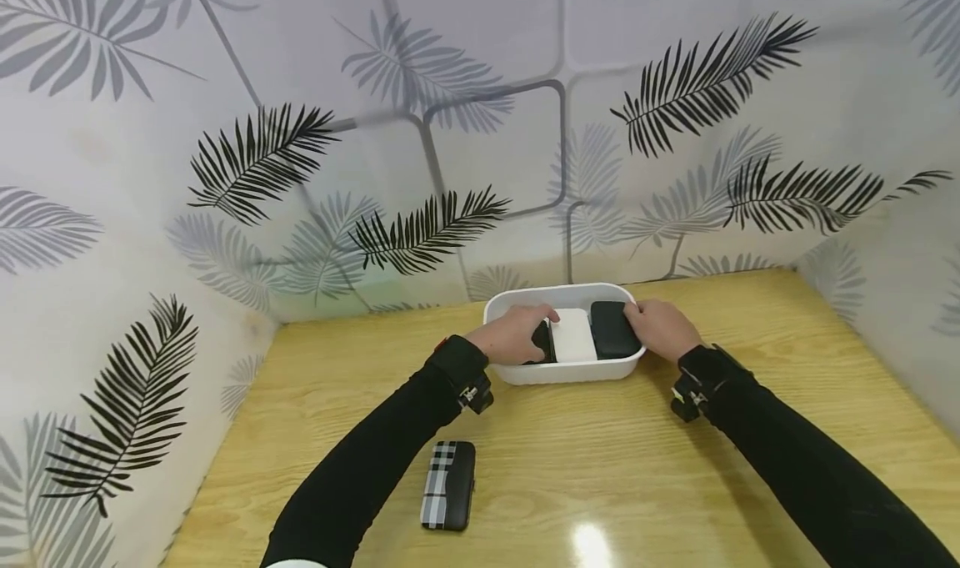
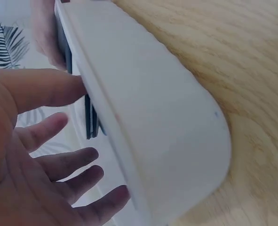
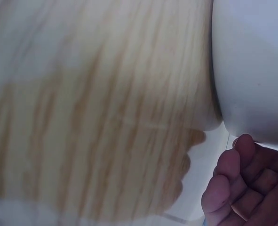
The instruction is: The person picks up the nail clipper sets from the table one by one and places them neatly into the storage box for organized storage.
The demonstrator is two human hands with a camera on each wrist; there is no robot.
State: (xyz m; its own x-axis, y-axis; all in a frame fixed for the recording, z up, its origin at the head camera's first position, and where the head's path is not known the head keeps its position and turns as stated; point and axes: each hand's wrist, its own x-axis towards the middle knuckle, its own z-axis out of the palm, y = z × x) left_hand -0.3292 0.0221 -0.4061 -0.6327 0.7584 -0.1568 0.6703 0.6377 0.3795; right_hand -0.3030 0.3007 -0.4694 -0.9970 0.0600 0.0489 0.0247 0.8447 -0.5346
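Observation:
A white plastic bin (image 1: 577,372) stands near the back of the table. Inside, from left to right, are a dark wallet-like item (image 1: 546,343), a flat white item (image 1: 573,334) and a black wallet-like item (image 1: 613,330). My left hand (image 1: 513,334) reaches over the bin's left part; in the left wrist view its fingers (image 2: 70,162) are spread inside the bin, and the thumb lies by the near rim. At the right end my right hand (image 1: 663,328) grips the bin, thumb at the rim beside the black item, fingers (image 3: 230,169) curled against the outside.
A long wallet (image 1: 448,485), half black and half plaid, lies on the wooden table (image 1: 585,468) nearer the front, close to the left forearm. Leaf-patterned sheeting (image 1: 487,159) rises behind the table and along its sides.

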